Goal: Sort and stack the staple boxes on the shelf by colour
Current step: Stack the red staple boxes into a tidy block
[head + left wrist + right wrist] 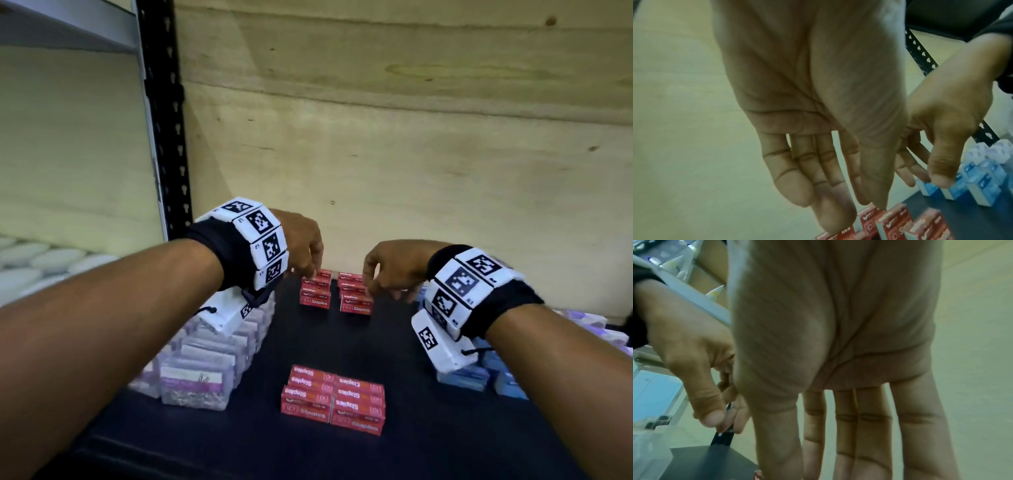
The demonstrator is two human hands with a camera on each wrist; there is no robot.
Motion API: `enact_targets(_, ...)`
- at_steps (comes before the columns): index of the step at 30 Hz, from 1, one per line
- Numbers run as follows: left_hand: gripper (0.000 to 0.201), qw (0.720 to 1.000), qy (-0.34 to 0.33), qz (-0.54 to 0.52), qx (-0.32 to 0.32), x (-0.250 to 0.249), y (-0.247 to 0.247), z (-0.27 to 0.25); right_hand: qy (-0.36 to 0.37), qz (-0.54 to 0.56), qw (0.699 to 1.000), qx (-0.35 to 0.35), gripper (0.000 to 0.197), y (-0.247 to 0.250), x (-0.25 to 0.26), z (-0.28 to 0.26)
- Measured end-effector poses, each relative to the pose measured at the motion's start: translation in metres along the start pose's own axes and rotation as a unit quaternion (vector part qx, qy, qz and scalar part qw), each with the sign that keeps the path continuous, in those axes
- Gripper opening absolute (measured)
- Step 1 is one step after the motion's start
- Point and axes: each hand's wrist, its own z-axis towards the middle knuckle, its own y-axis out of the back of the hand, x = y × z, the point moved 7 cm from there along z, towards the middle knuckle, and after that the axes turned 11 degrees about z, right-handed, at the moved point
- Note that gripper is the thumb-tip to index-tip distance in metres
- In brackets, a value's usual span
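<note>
Two hands, left (301, 245) and right (394, 267), fingers straight, holding nothing, touch the rear red boxes (334, 291) on the shelf (428, 445). Small stiff card, probably dense; pinch the long sides.

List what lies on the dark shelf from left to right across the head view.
Clear boxes with purple labels → left stack of red staple boxes at the back → right stack of red staple boxes at the back → blue boxes.

Head view above; wrist views beneath palms, close
</note>
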Motion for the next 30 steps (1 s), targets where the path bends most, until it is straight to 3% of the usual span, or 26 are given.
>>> enact_targets(8, 0.030, 0.994, -0.019, 0.083, 0.064, -0.010, -0.010, 0.050, -0.001, -0.091, 0.994, 0.053, 0.029, -0.004, 0.000, 0.039)
enact_targets(12, 0.033, 0.988, -0.021, 0.079, 0.133, -0.011, -0.015, 0.063, -0.016, -0.067, 0.992, 0.107, 0.025, -0.013, -0.006, 0.049)
enact_targets(16, 0.035, 0.987, -0.029, 0.074, 0.138, -0.010, -0.017, 0.073, -0.016, -0.036, 0.990, 0.135, 0.013, -0.016, -0.006, 0.050)
enact_targets(19, 0.036, 0.976, -0.067, 0.087, 0.187, -0.015, -0.033, 0.079, -0.017, -0.034, 0.990, 0.135, 0.014, -0.017, -0.008, 0.052)
enact_targets(22, 0.037, 0.986, -0.045, 0.099, 0.123, -0.015, -0.033, 0.083, -0.023, -0.030, 0.990, 0.137, 0.014, -0.020, -0.011, 0.053)
enact_targets(26, 0.036, 0.967, -0.064, 0.041, 0.242, -0.018, -0.044, 0.082, -0.014, -0.066, 0.991, 0.113, 0.022, -0.018, -0.011, 0.053)
enact_targets(30, 0.031, 0.968, -0.068, 0.092, 0.222, -0.018, -0.043, 0.084, 0.001, -0.101, 0.991, 0.093, 0.026, -0.017, -0.006, 0.050)
